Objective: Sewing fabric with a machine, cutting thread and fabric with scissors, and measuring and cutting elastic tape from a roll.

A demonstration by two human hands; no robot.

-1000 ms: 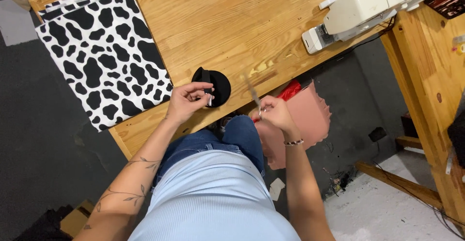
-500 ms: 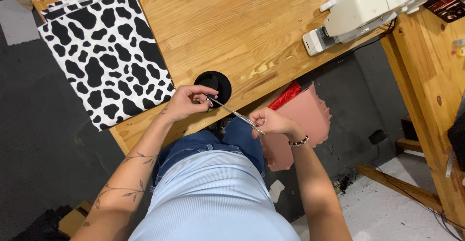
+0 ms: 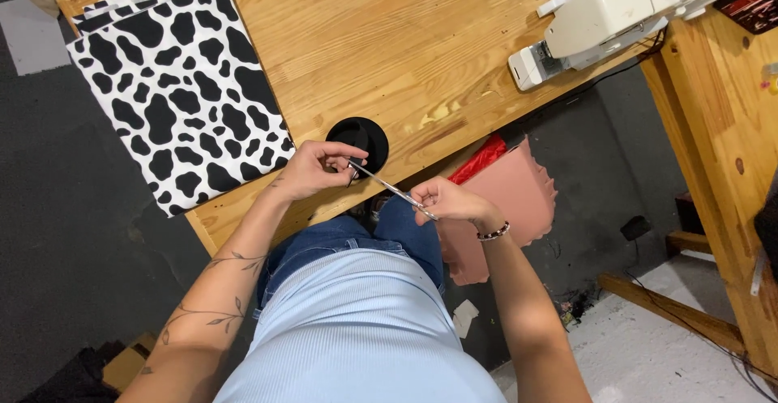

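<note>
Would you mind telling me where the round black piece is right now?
In the head view, the round black piece lies on the near edge of the wooden table, just right of the cow-print fabric, with the left hand touching it.

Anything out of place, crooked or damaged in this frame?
Two things stand out. The cow-print fabric lies askew on the wooden table, one corner hanging over the front edge. The pink sheet below the table has a ragged, torn-looking edge. Both hands, left hand and right hand, hold thin scissors between them.
</note>
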